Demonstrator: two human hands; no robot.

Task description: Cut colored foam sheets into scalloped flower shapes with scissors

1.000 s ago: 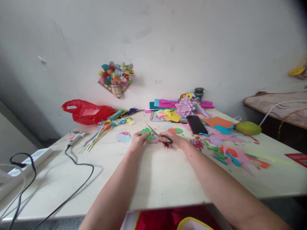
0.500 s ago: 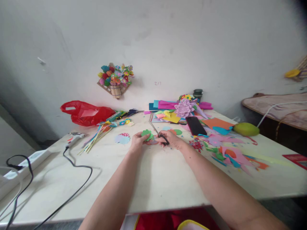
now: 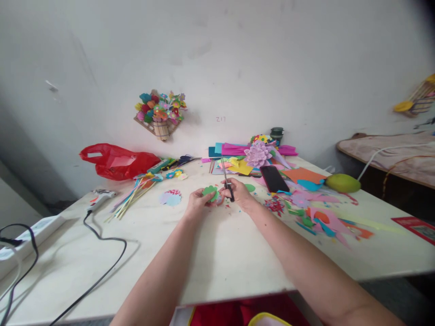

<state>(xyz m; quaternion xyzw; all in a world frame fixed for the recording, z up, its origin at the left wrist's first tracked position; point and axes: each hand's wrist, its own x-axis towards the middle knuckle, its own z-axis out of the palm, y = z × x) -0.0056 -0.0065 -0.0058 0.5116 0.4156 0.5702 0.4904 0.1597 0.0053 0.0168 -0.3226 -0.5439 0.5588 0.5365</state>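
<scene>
My left hand [image 3: 197,202] pinches a green scalloped paper flower [image 3: 210,193] by its near edge, a little above the table. Just to its right, my right hand [image 3: 238,192] is closed around the black handles of a pair of scissors [image 3: 229,191], whose blades point away from me toward the wall. The blades stand apart from the green flower. Beyond my right hand lies a green paper circle [image 3: 249,187]. Tiny paper scraps are scattered under both hands, and pale scalloped pieces [image 3: 170,197] lie to the left.
A phone [image 3: 273,179], coloured offcuts [image 3: 322,219] and a green fruit [image 3: 343,183] are on the right. Leftward are a red plastic bag [image 3: 118,161], thin strips [image 3: 132,199], a glue gun [image 3: 101,200] with its cord, and a power strip [image 3: 32,235]. A purple flower [image 3: 257,154] sits near the wall.
The scissors have turned more upright in my right hand, their blades swinging right, away from the green flower. My left hand keeps its pinch. The view has shifted slightly right.
</scene>
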